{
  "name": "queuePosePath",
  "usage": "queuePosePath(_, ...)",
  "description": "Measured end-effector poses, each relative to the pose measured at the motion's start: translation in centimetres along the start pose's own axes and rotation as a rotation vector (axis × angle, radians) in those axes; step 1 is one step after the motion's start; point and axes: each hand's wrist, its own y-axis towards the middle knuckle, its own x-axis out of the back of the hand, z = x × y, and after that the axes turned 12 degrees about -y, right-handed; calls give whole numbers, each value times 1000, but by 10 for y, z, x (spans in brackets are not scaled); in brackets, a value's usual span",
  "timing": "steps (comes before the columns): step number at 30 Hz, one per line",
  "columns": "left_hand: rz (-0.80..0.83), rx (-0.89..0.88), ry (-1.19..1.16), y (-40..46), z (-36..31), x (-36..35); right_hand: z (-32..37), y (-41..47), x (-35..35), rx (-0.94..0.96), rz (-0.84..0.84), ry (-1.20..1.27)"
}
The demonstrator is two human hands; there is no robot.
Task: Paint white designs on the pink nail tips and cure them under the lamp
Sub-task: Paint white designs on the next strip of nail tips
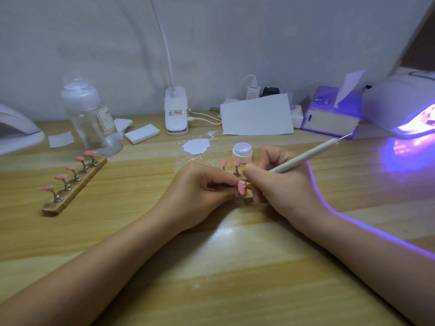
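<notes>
Pale wood-grain makes up the counter (211, 267), and both forearms lie across it toward the pink nail tip (242, 187) held at its middle, which serves as the landmark. Just left of that tip, the left hand (200, 194) pinches it between curled fingers, so the tip faces up with a white dot or two on it. Just right of the tip, the right hand (280, 182) is clamped around a slim white dotting pen (308, 156), whose working end touches the tip while its metal back end points up and to the right. Directly beyond the tip stand more pink tips on small metal stands (236, 167) (partly hidden by the fingers), and just behind those sits a small open white jar (242, 152). Far left of the tip, a wooden holder strip (73, 188) carries five pink tips in a row. Beyond the jar lies a smear of white paint (196, 146). Farther back left is a clear bottle (91, 118), straight back a white clip lamp base (176, 114). Far right of the tip, the curing lamp (404, 109) glows violet beside a tissue box (332, 114).
</notes>
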Motion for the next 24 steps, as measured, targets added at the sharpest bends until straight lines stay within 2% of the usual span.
queuePosePath(24, -1, -9, 15, 0, -2, 0, 0, 0, 0, 15, 11, -5)
